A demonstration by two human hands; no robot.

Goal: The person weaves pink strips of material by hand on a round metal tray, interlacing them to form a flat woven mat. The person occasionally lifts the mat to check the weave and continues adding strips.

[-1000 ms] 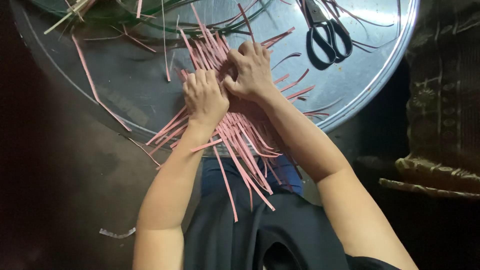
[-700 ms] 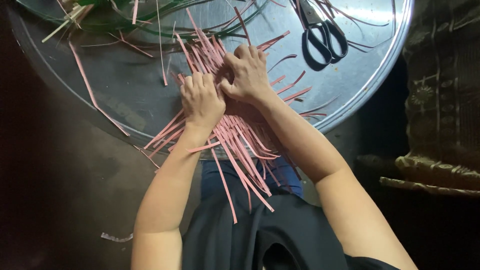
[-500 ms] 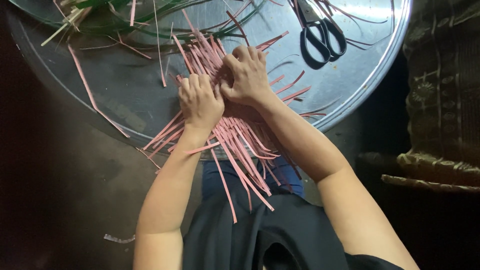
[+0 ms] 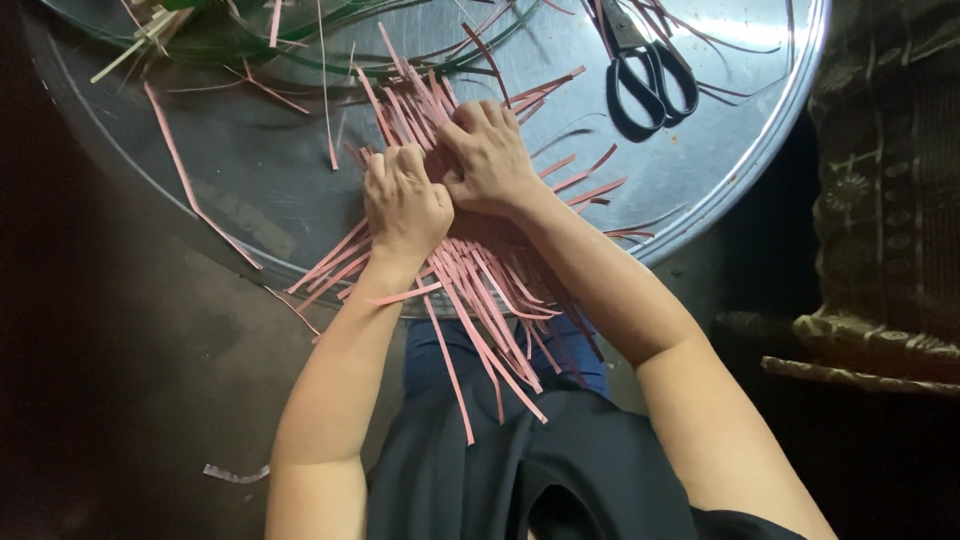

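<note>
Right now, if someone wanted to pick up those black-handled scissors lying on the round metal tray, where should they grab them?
Probably by the two looped handles of the black-handled scissors, coming from above on the near side. They lie flat and closed on the round metal tray, loops pointing toward the person and blades away, with only thin strips beside them. Both the left hand and right hand are pressing the pink strips.

The left hand (image 4: pixel 405 205) and right hand (image 4: pixel 487 158) are covering the middle of the pink strips (image 4: pixel 480 290), so the way the strips are crossing there is staying hidden; the fingertips are tucking under and cannot be seen; the tray (image 4: pixel 760 130) is running off the top edge; the scissors (image 4: pixel 648 70) are losing their blades at the top edge; the green stems (image 4: pixel 240 30) at upper left are being cut off too; the scrap (image 4: pixel 235 472) on the dark floor at lower left is too small to tell.
</note>
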